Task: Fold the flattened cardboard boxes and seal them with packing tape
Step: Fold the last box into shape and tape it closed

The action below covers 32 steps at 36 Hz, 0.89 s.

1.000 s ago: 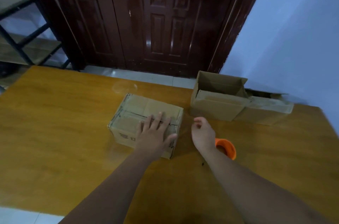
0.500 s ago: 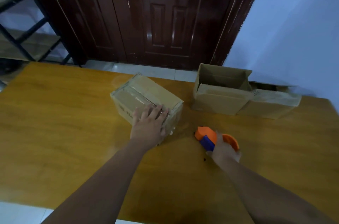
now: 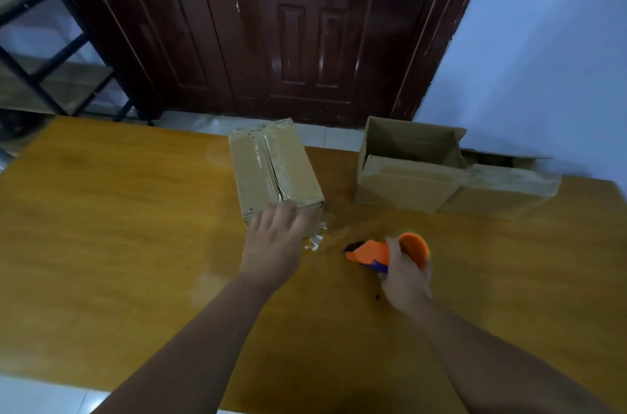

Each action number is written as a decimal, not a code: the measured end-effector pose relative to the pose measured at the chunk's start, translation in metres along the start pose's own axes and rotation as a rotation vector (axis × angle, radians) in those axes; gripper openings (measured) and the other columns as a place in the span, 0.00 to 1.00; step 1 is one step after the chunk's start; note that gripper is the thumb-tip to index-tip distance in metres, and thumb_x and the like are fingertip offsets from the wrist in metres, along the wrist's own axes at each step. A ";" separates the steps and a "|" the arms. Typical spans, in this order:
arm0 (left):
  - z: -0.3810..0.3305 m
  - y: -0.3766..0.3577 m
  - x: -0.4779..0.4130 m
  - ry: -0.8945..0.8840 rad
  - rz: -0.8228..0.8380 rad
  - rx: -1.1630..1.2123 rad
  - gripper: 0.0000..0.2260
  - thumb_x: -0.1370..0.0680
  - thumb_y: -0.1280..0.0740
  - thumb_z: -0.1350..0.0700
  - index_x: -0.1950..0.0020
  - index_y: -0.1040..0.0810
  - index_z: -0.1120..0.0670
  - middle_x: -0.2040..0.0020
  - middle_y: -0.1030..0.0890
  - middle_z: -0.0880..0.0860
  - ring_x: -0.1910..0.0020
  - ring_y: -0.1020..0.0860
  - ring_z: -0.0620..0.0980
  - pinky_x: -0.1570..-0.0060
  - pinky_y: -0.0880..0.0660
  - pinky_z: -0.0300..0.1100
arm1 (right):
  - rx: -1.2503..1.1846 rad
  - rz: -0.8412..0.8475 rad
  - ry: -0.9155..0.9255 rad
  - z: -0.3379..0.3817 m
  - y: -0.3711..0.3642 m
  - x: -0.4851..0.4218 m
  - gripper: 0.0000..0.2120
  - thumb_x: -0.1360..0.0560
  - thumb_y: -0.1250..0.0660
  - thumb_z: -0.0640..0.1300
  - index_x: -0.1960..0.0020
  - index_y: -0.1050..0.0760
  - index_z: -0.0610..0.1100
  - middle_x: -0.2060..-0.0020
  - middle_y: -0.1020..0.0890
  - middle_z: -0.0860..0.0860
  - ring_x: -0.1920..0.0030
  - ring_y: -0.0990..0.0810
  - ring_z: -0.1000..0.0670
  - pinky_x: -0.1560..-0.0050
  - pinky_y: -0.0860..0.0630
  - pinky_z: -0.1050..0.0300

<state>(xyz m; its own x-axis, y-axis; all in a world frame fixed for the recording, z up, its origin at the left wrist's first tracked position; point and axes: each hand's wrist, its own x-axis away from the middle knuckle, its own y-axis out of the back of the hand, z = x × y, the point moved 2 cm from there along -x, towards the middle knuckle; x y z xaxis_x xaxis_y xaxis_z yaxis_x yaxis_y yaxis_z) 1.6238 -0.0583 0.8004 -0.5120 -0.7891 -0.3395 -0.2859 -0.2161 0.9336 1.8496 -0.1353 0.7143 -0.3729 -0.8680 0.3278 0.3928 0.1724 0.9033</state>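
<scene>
A closed cardboard box (image 3: 273, 166) stands mid-table, its long side pointing away from me, with old shiny tape along the top seam. My left hand (image 3: 275, 240) presses flat on the box's near end, where a loose strip of clear tape (image 3: 315, 240) hangs onto the table. To the right, my right hand (image 3: 405, 274) grips an orange tape dispenser (image 3: 383, 249) with a blue part, its nose pointing left toward the box, just above the wooden table (image 3: 118, 244).
Two more cardboard boxes stand at the back right: an open-topped box (image 3: 407, 176) and a lower box (image 3: 505, 191) beside it near the blue wall. A dark wooden door (image 3: 288, 27) lies beyond the table. A metal shelf rack (image 3: 40, 50) stands at far left.
The closed box has turned so its long side points away from me. My left hand stayed on its near end. My right hand picked up the orange dispenser and aimed its nose at the box.
</scene>
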 end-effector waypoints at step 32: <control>-0.012 0.006 -0.012 0.308 0.364 0.784 0.16 0.23 0.34 0.44 0.37 0.22 0.46 0.48 0.22 0.44 0.51 0.25 0.41 0.57 0.30 0.31 | 0.147 -0.183 0.690 0.043 0.055 0.025 0.41 0.24 0.42 0.40 0.26 0.65 0.64 0.45 0.25 0.47 0.41 0.28 0.46 0.28 0.50 0.52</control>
<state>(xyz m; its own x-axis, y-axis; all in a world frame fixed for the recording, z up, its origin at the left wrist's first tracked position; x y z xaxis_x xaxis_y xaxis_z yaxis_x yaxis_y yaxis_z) 1.6381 -0.0565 0.8114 -0.4714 -0.8748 0.1113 -0.6745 0.4390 0.5936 1.8260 -0.1278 0.7845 0.2117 -0.9766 -0.0370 0.2402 0.0153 0.9706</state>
